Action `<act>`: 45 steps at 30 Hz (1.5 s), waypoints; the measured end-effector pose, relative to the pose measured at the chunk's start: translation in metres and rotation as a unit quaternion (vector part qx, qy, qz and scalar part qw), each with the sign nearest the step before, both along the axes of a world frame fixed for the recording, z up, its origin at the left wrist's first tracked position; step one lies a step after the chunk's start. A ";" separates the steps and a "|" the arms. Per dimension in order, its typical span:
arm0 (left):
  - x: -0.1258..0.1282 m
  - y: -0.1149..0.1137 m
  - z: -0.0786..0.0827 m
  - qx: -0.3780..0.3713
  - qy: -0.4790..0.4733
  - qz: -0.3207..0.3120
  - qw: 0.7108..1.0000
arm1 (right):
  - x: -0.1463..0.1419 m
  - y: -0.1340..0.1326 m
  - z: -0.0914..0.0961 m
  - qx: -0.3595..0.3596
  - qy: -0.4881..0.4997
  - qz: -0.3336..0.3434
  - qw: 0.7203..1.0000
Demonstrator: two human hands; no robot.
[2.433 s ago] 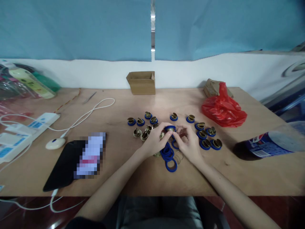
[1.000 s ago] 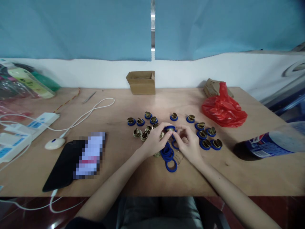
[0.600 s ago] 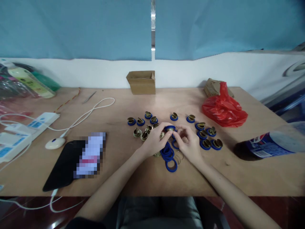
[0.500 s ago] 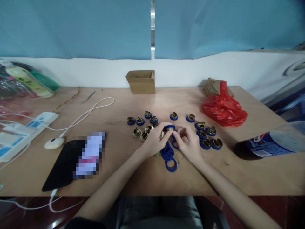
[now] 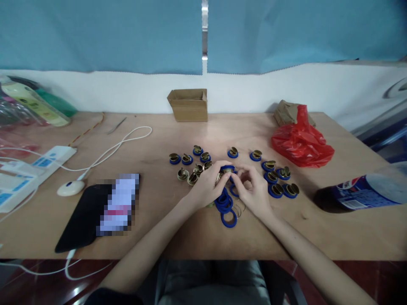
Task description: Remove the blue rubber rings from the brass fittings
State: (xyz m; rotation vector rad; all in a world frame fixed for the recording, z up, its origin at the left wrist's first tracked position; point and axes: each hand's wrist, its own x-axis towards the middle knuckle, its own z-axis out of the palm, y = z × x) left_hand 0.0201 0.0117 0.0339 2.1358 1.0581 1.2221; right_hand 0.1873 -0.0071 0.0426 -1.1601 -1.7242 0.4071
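Observation:
My left hand (image 5: 208,186) is closed on a round brass-coloured fitting with a blue ring (image 5: 227,168), its fingers and thumb on the ring's left side. My right hand (image 5: 254,186) pinches at the right side of the same fitting, thumb and index finger together; the fingers partly hide the contact. Just below lie loose blue rings (image 5: 229,218), some overlapping, and a few thin wire rings (image 5: 240,207). Fittings with pale rims (image 5: 192,178) sit left of my left hand. Several blue-ringed fittings stand behind it and in a group (image 5: 275,190) right of my right hand.
A phone (image 5: 119,205) and a black pad (image 5: 84,220) lie to the left, near a white power strip (image 5: 60,159) and cables. A cardboard box (image 5: 190,106) stands at the back. To the right are a red plastic bag (image 5: 302,146) and a cola bottle (image 5: 352,192) on its side.
Both hands keep nearly the same pose around the blue-ringed fitting. The view has shifted slightly; no piece on the table has visibly moved.

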 end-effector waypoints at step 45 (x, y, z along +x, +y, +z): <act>0.010 -0.006 -0.006 -0.065 -0.140 -0.025 0.988 | -0.001 0.001 -0.015 0.078 -0.014 -0.013 0.997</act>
